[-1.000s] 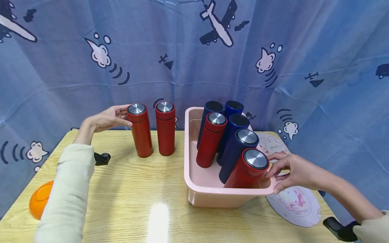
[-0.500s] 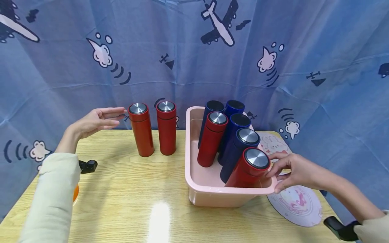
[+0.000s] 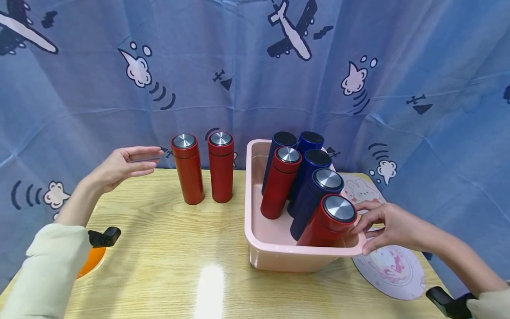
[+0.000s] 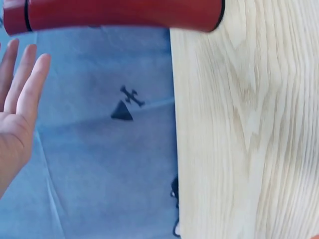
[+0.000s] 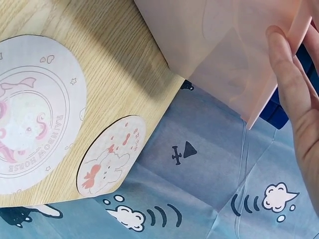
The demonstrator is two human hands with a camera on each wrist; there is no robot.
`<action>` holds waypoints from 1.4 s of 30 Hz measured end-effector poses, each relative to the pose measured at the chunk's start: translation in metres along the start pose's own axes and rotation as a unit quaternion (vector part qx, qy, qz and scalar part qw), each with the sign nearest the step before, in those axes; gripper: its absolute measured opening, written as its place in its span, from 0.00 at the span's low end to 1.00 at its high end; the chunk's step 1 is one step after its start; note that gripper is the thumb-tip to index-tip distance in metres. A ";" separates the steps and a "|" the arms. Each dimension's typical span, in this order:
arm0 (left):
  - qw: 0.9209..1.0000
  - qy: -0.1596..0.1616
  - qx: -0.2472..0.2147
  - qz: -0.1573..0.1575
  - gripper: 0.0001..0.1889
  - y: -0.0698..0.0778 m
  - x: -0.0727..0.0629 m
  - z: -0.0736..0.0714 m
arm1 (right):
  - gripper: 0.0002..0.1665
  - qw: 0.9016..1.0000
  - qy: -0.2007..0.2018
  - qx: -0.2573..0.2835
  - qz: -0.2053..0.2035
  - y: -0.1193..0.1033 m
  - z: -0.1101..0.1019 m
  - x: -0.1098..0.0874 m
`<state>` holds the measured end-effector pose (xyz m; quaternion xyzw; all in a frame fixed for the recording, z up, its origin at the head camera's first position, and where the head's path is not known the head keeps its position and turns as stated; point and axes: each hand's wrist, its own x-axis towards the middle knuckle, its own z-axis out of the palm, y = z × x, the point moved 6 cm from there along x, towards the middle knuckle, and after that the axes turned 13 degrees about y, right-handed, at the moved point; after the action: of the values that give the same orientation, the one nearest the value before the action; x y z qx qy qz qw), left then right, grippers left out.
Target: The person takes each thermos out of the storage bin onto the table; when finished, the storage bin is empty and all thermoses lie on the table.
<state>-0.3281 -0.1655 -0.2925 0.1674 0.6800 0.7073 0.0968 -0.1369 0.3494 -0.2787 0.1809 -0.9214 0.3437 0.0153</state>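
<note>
My left hand (image 3: 127,166) is held in the air left of two upright red thermos bottles, fingers straight and touching nothing. The nearer of the two is the left red thermos (image 3: 189,173), with the right red thermos (image 3: 221,170) beside it; both have silver lids. A red thermos fills the top of the left wrist view, apart from my fingers. My right hand (image 3: 388,228) grips the rim of a pink plastic bin (image 3: 279,261), thumb on the outer wall. Inside lean a front red thermos (image 3: 324,226), another red thermos (image 3: 280,186) and several dark blue thermoses (image 3: 312,195).
A round pink-and-white mat (image 3: 392,272) lies right of the bin, and a rabbit mat (image 3: 360,190) lies behind it. An orange object (image 3: 93,261) is partly hidden by my left sleeve. A blue patterned curtain (image 3: 191,66) hangs behind the wooden table (image 3: 167,257).
My left hand has let go of the left red thermos and drawn back to the left. The thermos stays standing. My right hand keeps its place on the bin's rim.
</note>
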 end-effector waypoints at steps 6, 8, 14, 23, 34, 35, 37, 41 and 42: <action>0.999 0.002 0.034 0.019 0.20 0.009 -0.011 0.023 | 0.15 1.000 0.000 -0.003 0.000 0.001 0.000 -0.001; 0.999 0.000 0.045 0.026 0.20 0.013 -0.015 0.032 | 0.15 1.000 0.000 0.002 -0.005 0.000 0.000 -0.001; 0.996 -0.014 0.081 0.043 0.20 0.021 -0.024 0.063 | 0.14 1.000 -0.001 0.019 -0.004 -0.001 0.000 0.000; 0.995 -0.044 0.086 0.030 0.24 0.025 -0.035 0.112 | 0.14 1.000 -0.004 0.013 0.013 -0.001 0.001 0.000; 0.994 -0.083 0.065 0.027 0.23 0.027 -0.026 0.169 | 0.14 1.000 0.000 0.030 0.003 -0.001 0.000 -0.001; 0.994 -0.089 0.061 0.030 0.23 0.027 -0.023 0.175 | 0.14 1.000 0.001 0.032 0.002 -0.001 0.000 -0.001; 0.993 -0.102 0.057 0.033 0.23 0.026 -0.017 0.188 | 0.15 0.999 0.002 0.033 -0.001 -0.001 0.000 -0.001; 0.989 -0.127 0.061 0.048 0.22 0.025 -0.004 0.210 | 0.15 0.999 0.002 0.033 -0.011 -0.003 0.000 -0.001; 0.988 -0.131 0.064 0.054 0.22 0.027 -0.001 0.215 | 0.15 0.999 0.003 0.033 -0.012 -0.003 0.000 -0.001</action>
<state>-0.2459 0.0326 -0.2621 0.3009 0.6956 0.6381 0.1358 -0.1349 0.3476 -0.2773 0.1918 -0.9073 0.3737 0.0160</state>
